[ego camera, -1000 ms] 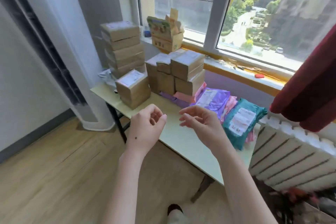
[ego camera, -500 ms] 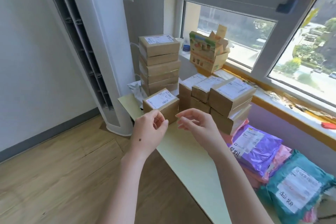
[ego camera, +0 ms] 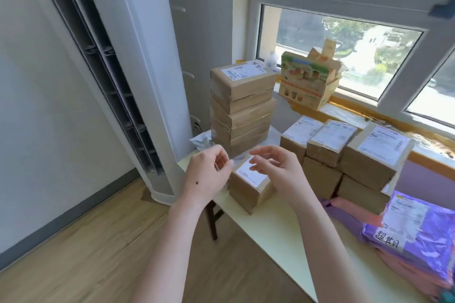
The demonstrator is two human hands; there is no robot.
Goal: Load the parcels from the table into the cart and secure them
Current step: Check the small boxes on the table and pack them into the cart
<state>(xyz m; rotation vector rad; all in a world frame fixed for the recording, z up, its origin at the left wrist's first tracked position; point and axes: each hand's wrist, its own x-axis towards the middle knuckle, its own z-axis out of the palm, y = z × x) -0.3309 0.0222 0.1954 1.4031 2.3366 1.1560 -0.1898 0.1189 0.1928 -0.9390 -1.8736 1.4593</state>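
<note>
A small brown cardboard parcel [ego camera: 248, 188] with a white label sits near the left end of the pale table [ego camera: 278, 231]. My left hand [ego camera: 209, 174] hovers at its left side with curled fingers, and my right hand [ego camera: 278, 170] hovers above its right side, fingers apart. Neither hand holds anything. Behind it rises a tall stack of brown boxes [ego camera: 242, 106]. A cluster of labelled boxes [ego camera: 349, 155] stands to the right on pink mailers. A purple mailer bag [ego camera: 416, 229] lies at the far right. No cart is in view.
A white standing air conditioner [ego camera: 138, 76] stands left of the table. A colourful open carton [ego camera: 307, 83] rests on the window sill. Wooden floor [ego camera: 86, 253] spreads at the lower left, and a black table leg [ego camera: 213, 219] shows below the table edge.
The view has swung left and moved closer to the table. Both hands have come forward from above the table's front edge to the small parcel.
</note>
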